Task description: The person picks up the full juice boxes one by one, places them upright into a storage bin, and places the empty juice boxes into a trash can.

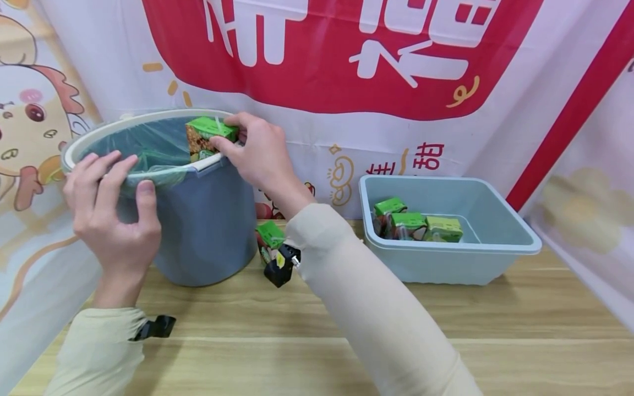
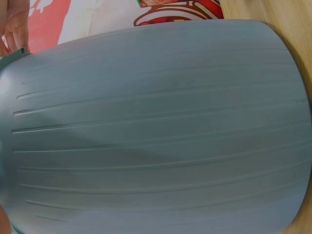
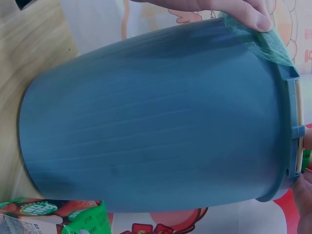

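My right hand (image 1: pixel 262 146) pinches a small green drink carton (image 1: pixel 210 129) with a straw on it. Thumb and fingers hold its right end, and the carton hangs tilted just inside the far right rim of a blue-grey trash can (image 1: pixel 213 220). A thin green plastic liner (image 1: pixel 165 173) folds over the can's rim. At the near left, my left hand (image 1: pixel 116 220) holds that rim, fingers over the top and thumb against the outer side. In the left wrist view the ribbed can wall (image 2: pixel 161 122) fills most of the picture.
Another green carton (image 1: pixel 269 235) sits on the wooden table (image 1: pixel 257 341) by the can's right side, partly behind my right wrist. To the right stands a light blue plastic bin (image 1: pixel 446 264) with several cartons (image 1: pixel 408 224) in its left part. A printed cloth (image 1: pixel 317 126) hangs close behind.
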Motion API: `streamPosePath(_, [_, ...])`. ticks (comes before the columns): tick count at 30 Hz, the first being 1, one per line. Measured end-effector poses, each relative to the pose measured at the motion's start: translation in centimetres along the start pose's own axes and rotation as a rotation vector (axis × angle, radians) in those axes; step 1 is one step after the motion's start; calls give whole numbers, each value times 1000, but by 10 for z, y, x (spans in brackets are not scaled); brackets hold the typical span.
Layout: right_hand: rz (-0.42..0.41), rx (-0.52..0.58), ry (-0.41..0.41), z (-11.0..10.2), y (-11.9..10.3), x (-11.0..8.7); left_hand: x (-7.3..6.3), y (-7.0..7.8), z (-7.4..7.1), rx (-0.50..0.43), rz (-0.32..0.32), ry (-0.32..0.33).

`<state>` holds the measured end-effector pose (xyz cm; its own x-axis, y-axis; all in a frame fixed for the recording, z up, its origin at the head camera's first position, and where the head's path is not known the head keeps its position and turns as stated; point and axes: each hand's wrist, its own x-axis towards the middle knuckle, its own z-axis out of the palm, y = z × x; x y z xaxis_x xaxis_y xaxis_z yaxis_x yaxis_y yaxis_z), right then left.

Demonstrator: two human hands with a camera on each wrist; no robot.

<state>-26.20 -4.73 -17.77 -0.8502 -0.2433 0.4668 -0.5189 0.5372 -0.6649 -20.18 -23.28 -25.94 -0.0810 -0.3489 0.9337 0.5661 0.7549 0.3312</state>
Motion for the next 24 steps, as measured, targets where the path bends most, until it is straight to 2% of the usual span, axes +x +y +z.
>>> streamPosePath(15, [-64, -96, -23, -2, 3, 1, 0, -2, 0, 13, 0, -12])
streamPosePath(24, [-92, -50, -16, 0, 8, 1, -1, -2, 0, 12, 2, -7])
